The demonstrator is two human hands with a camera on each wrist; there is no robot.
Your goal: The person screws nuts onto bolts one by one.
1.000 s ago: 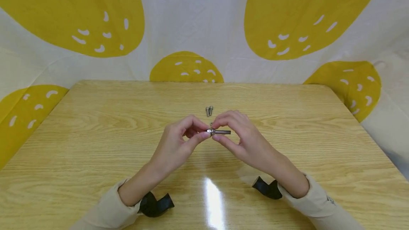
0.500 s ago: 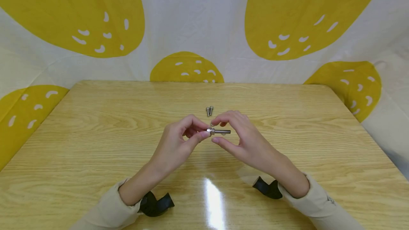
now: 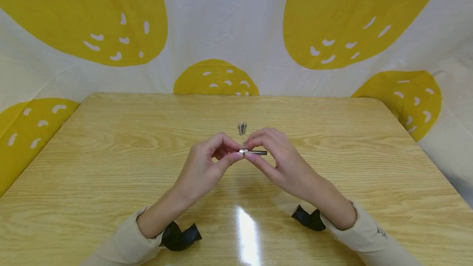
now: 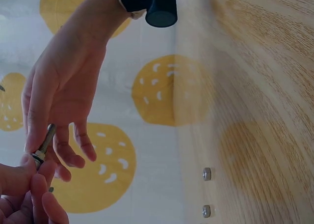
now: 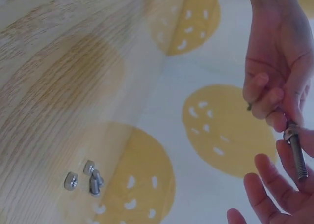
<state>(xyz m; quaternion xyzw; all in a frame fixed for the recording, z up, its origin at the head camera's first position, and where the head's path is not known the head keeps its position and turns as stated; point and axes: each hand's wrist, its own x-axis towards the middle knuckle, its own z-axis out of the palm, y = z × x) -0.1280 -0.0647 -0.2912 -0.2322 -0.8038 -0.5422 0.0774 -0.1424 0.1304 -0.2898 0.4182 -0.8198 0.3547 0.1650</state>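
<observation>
Over the middle of the table a metal bolt [image 3: 258, 152] is held level, its threaded end toward the right. My left hand [image 3: 201, 163] grips its head end between thumb and fingers. A nut [image 5: 291, 131] sits around the shank close to that grip. With thumb and fingertips, my right hand [image 3: 281, 159] pinches the nut; the bolt's free end passes between them. Seen from the left wrist, the shank [image 4: 48, 137] sticks up past the fingers. The bolt's head is hidden in my left fingers.
Two more bolts [image 3: 242, 129] lie together on the wooden table [image 3: 148, 126], beyond the hands. Two loose nuts, one nearer [image 5: 71, 181] and one farther [image 5: 89, 167], lie close to them. A patterned cloth [image 3: 225, 32] hangs behind the table. Black wrist mounts [image 3: 181, 236] stick out below both sleeves.
My right thumb and fingers spread off the nut half a second ago and have now come together on it again. The left hand and the bolt have stayed in place.
</observation>
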